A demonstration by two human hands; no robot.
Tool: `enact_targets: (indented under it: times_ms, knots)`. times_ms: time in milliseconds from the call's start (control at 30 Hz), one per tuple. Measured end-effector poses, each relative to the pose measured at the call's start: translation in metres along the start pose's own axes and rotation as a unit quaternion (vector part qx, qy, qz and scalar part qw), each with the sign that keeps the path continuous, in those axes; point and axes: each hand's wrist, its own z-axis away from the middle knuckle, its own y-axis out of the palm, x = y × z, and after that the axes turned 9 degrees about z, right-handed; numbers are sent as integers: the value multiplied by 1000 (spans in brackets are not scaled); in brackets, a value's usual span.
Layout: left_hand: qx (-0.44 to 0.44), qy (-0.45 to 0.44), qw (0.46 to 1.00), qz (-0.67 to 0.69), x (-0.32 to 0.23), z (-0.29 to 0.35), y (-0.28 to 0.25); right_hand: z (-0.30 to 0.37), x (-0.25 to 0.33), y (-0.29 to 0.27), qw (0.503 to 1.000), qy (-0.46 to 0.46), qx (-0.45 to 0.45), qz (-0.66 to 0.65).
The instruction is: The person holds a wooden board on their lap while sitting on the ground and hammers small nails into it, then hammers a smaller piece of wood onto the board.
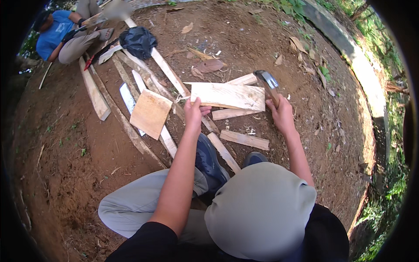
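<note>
A pale board (227, 95) is in front of the person, above wooden strips (235, 113) on brown soil (65, 174). The left hand (195, 115) holds its near left corner, fingers slightly parted. The right hand (283, 115) wraps around a hammer (270, 80), its head near the board's far right corner.

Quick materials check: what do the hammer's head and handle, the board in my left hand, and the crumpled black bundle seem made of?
Hammer head: smooth metal, probably steel; bright glints.
Hammer handle: brown, possibly wood; too small to be sure.
Board: bare wood; pale, streaky face.
Black bundle: likely thin plastic; crinkled, slightly shiny folds.
</note>
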Motion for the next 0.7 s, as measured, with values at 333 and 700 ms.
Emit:
enact_targets:
  times_ms: [333,700]
  knots:
    - [-42,13,999,0,-1,-1,0,-9,15,5,994,43,42,-94]
    - [-14,-68,996,56,19,3,-32,-40,21,7,884,146,41,-443]
